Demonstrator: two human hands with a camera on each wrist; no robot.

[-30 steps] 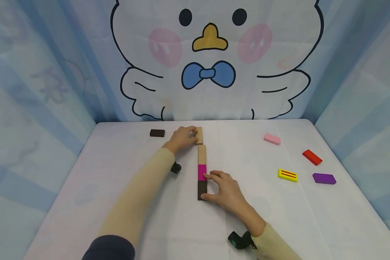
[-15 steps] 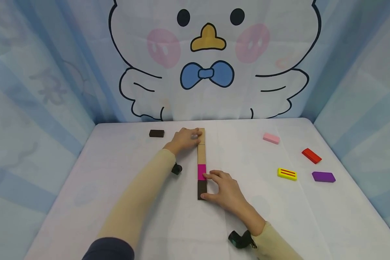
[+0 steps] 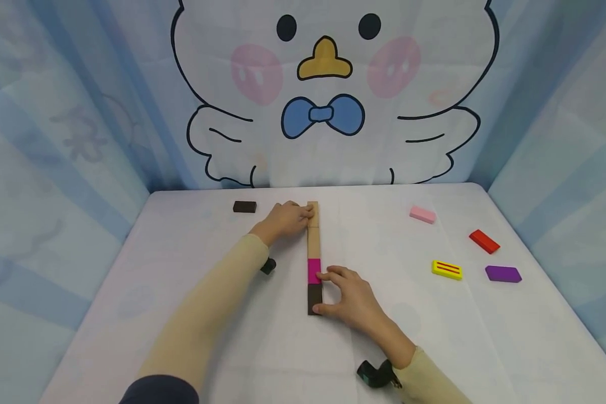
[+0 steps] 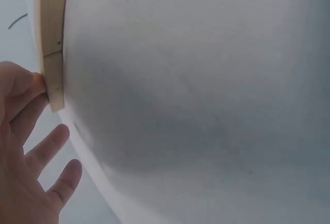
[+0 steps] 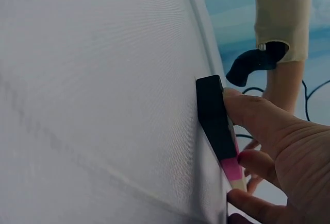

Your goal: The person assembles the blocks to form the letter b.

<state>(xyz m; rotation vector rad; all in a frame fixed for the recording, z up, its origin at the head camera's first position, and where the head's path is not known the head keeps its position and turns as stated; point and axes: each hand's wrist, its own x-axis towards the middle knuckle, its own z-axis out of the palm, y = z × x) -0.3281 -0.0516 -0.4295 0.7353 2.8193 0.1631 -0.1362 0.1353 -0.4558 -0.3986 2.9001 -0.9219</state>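
Note:
Four-sided blocks lie end to end in a straight row running away from me. Nearest is a dark brown block (image 3: 314, 295), followed by a magenta block (image 3: 313, 270), a plain wooden block (image 3: 313, 243) and a far wooden block (image 3: 314, 221). My left hand (image 3: 284, 219) rests its fingertips on the far wooden block, other fingers spread in the left wrist view; its thumb is hidden. My right hand (image 3: 350, 296) touches the row from the right, thumb on the dark brown block and index finger at the magenta block.
At the back left lies another dark brown block (image 3: 244, 207). Off to the right are a pink block (image 3: 422, 214), a red block (image 3: 484, 242), a yellow striped block (image 3: 446, 270) and a purple block (image 3: 503, 274). A printed curtain (image 3: 323, 157) hangs behind the table.
The far wooden block, first offset left, has come into line with the others and meets them. Since then the row has slid slightly towards me. My right hand keeps its place on the row.

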